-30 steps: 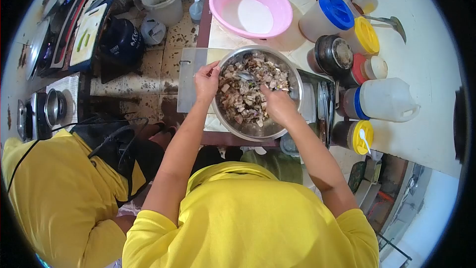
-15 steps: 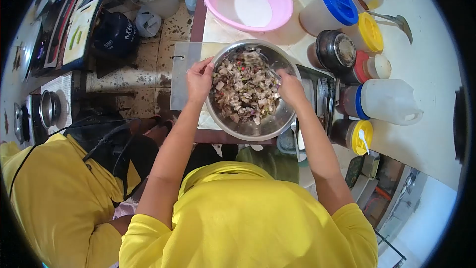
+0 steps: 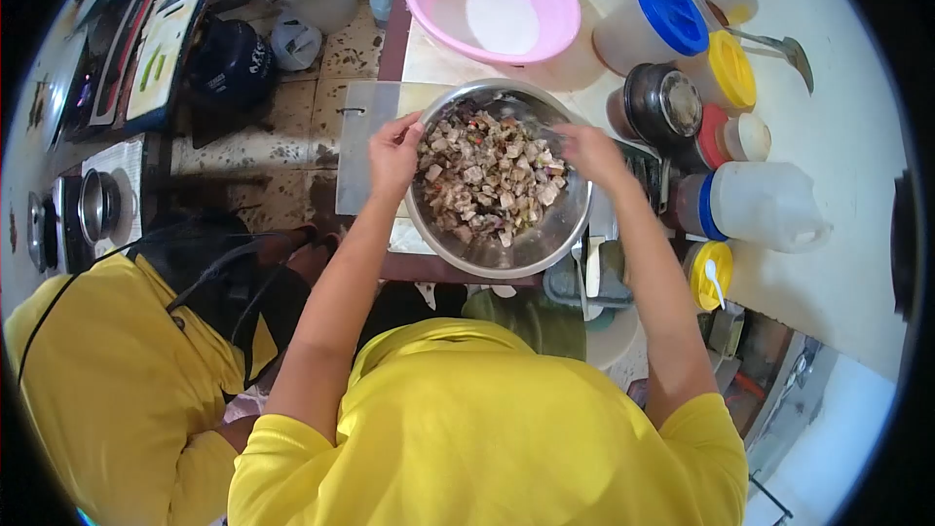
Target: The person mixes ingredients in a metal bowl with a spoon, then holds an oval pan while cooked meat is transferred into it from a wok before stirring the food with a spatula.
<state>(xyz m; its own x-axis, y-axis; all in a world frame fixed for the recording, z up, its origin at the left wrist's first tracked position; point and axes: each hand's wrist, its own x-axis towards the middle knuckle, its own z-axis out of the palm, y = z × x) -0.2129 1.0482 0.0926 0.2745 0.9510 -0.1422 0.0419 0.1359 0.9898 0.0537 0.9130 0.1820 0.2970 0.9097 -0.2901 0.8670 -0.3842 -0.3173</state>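
Observation:
A steel bowl (image 3: 502, 258) of chopped, mixed food (image 3: 492, 175) stands on a clear cutting board (image 3: 358, 161) at the table's edge. My left hand (image 3: 394, 158) pinches the bowl's left rim. At the upper right rim is my right hand (image 3: 587, 151), fingers closed round the handle of a spoon; the spoon is blurred and mostly hidden. The food is a heap of pale and brown pieces with small red and green bits, lying mostly in the bowl's left and middle.
Beyond the bowl sits a pink basin (image 3: 492, 0) with white contents. Lidded jars (image 3: 667, 15) and a plastic jug (image 3: 765, 205) line the right. Utensils lie on a tray (image 3: 609, 273). A person in yellow (image 3: 117, 380) is close on the left, near a board (image 3: 161, 54) with green pods.
My right hand has moved from over the food to the bowl's upper right rim. My left hand stays on the left rim. The food has shifted inside the bowl.

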